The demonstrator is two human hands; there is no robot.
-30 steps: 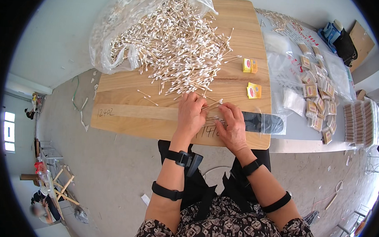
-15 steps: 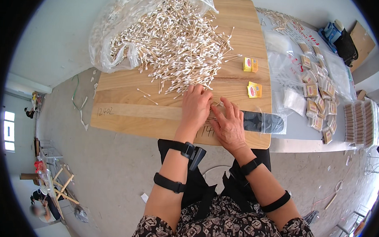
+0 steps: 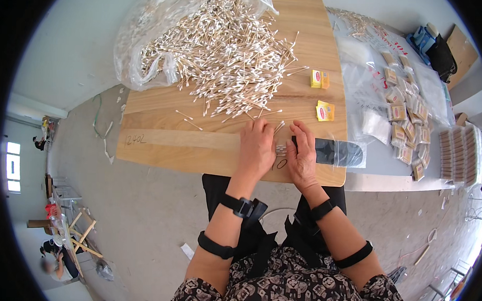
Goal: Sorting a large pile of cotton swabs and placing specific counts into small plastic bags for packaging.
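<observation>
Near the front edge of the wooden table, a small bunch of cotton swabs [image 3: 281, 148] sits between my two hands. My left hand [image 3: 258, 151] curls round its left side, knuckles up, fingers pressed together. On the other side my right hand [image 3: 303, 159] presses with its thumb and fingers against the bunch. One swab [image 3: 279, 128] pokes out at a slant beyond the fingers. Most of the bunch is hidden by the hands. Just past my left hand begins a large heap of loose cotton swabs [image 3: 239, 60], spilling from a clear plastic bag [image 3: 130, 56].
Two yellow cards [image 3: 325, 111] lie on the wooden table [image 3: 198, 157] at the right. A dark strip in clear film [image 3: 336, 153] is beside my right hand. The grey side table [image 3: 388, 183] bears several small swab packs [image 3: 396, 112] and a stacked block of packs [image 3: 461, 157].
My hands have shifted slightly right and drawn a little apart at the fingertips. Swab tips now show between them, with one swab sticking out.
</observation>
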